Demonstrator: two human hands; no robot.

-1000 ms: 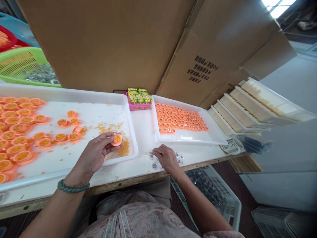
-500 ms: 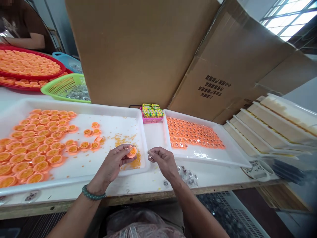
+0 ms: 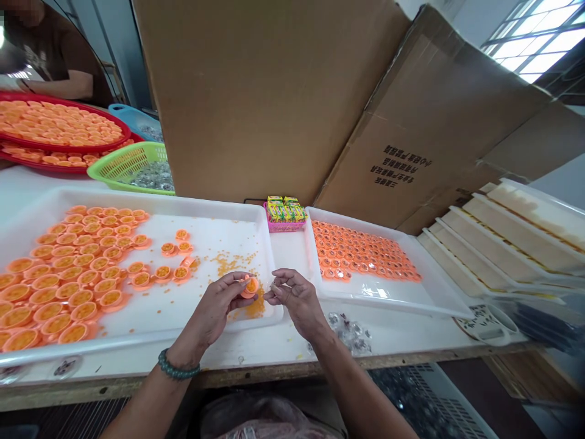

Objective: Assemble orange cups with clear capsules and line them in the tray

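Note:
My left hand (image 3: 218, 308), with a green bead bracelet at its wrist, grips a small orange cup (image 3: 250, 288) between thumb and fingers. Orange-yellow beads show inside the cup. Just to its right, my right hand (image 3: 297, 302) is pinched on a small clear, shiny piece, mostly hidden by the fingertips. Below both hands lies the right end of a white tray (image 3: 201, 213), with loose beads (image 3: 253, 308) scattered in it. Many similar filled cups (image 3: 73, 277) stand in its left part. Clear plastic discs (image 3: 351, 334) with dark prints lie by my right forearm.
A second white tray (image 3: 384, 294) holds rows of orange cups with clear printed tops. Between the trays sits a pink basket (image 3: 287, 226) of yellow-green packets. Cardboard (image 3: 274, 103) stands behind; stacked trays (image 3: 512, 244) are at right. At far left, a person sits behind red trays (image 3: 123, 131).
My right hand has come closer to the cup, its fingertips now almost at the rim. The whole view has shifted slightly. The left hand keeps its hold.

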